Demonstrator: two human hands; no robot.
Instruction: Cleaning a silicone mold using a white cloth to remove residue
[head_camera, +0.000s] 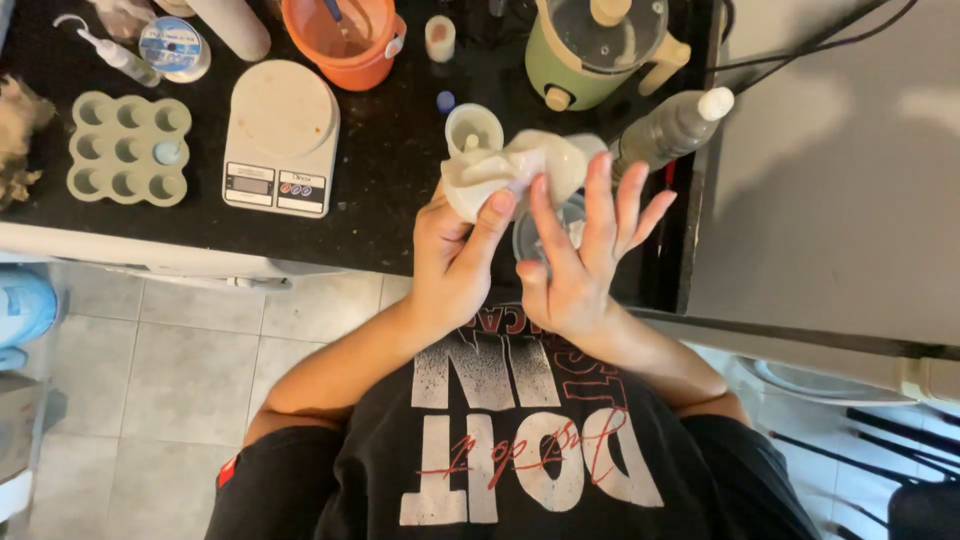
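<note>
My left hand (455, 262) grips a crumpled white, soft bag-like lump (515, 168) above the black counter, thumb pressed on its lower side. My right hand (585, 250) is open beside it, fingers spread upward and touching the lump's right side. Under the hands sits a clear round glass container (530, 232), mostly hidden. A small white cup (472, 128) stands just behind the lump.
On the black counter (390, 180): a white kitchen scale (282, 135), a green silicone mould (128, 148), an orange jug (345, 38), a green pot with clear lid (598, 50), a dark bottle with white cap (672, 128). A tiled floor lies below.
</note>
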